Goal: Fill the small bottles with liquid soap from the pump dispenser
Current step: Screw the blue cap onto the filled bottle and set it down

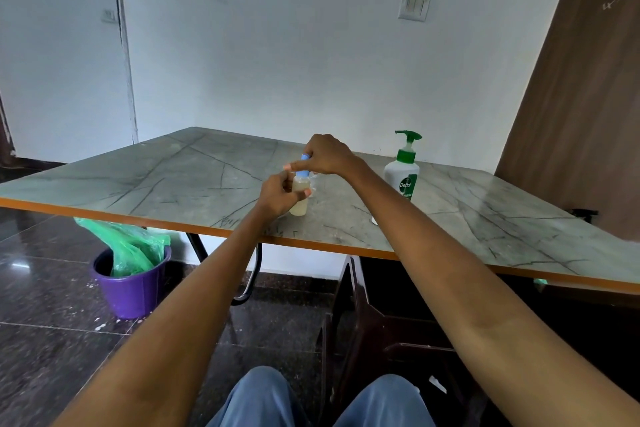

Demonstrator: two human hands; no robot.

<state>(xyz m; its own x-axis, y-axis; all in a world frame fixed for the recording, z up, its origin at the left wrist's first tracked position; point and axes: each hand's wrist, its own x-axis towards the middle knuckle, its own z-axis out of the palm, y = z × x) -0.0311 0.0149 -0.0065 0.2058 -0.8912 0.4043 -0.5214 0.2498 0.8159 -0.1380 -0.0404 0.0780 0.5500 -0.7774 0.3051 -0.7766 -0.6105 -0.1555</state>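
The left hand point(277, 196) grips the small bottle point(300, 196) steady on the bench point(173, 177) so the right hand point(327, 156) can pinch its blue cap point(304, 163).

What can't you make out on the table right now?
- Bottle neck, head view: covered by the right hand gripping the blue cap.
- Bottle's left side: hidden by the left hand.
- Small white thing near the dispenser: right forearm hides most.

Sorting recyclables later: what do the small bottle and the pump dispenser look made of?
Small bottle: likely translucent plastic, since pale liquid shows through; its blue cap looks like opaque plastic. Pump dispenser: opaque white plastic, slightly glossy, with a green plastic pump head.
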